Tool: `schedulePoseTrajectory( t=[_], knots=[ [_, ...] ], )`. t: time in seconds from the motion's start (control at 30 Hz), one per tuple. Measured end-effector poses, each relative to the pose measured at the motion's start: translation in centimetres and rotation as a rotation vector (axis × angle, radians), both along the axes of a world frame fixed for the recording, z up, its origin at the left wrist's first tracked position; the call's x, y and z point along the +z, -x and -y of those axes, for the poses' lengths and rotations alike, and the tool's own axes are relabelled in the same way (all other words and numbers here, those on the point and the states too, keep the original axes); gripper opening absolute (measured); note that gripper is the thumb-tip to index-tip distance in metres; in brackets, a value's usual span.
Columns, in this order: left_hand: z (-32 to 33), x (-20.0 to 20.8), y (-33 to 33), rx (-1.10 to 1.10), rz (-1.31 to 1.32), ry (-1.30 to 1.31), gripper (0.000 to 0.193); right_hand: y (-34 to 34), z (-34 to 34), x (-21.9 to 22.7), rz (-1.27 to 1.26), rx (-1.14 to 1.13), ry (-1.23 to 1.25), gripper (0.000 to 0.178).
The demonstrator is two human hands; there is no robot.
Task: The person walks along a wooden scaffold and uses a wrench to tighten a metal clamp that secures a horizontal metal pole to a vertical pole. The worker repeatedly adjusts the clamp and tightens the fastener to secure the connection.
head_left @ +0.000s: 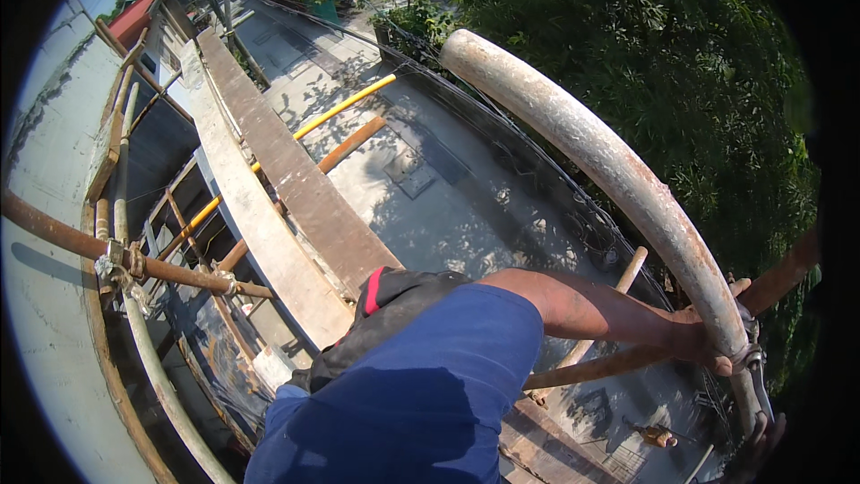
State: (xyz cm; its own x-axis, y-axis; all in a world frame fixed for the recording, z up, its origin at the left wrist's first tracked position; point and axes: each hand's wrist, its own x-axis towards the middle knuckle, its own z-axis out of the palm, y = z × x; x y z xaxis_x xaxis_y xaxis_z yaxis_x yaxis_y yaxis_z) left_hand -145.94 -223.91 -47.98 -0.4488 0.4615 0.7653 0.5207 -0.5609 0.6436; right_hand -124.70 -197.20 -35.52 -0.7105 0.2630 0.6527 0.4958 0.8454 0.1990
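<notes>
My left arm, in a blue sleeve, reaches across to the right. My left hand (700,333) is closed round a thick, whitish, rust-specked scaffold pipe (600,139) close to where it crosses a brown pipe (618,366). A metal clamp (748,354) sits at this joint. Just below it a shiny metal wrench (759,387) hangs against the clamp. My right hand (763,441), dark and partly cut off at the lower right rim, has its fingers curled round the wrench's lower end.
Long planks (296,175) run away over yellow and rusty crossbars (351,145). A pale wall (45,152) with lashed poles (134,264) stands at left. Far below lies a paved street (457,206), with wires (537,134) and dense trees (645,27) on the right.
</notes>
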Motion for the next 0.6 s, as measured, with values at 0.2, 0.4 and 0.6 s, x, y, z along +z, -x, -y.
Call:
schedulePoseTrajectory(
  t=[0.2,0.4,0.6],
  knots=[
    [0.5,0.2,0.1,0.051,-0.064,-0.054,0.075,-2.7,15.7,-11.5,-0.091,0.005,0.579,0.054],
    [-0.6,-0.4,0.0,0.049,0.019,-0.204,0.097,1.1,35.3,-11.7,-0.594,0.486,2.184,0.037],
    [-0.2,-1.0,0.2,0.054,0.033,-0.109,0.133,-0.5,33.0,-11.2,-0.547,0.320,2.116,0.049]
  ],
)
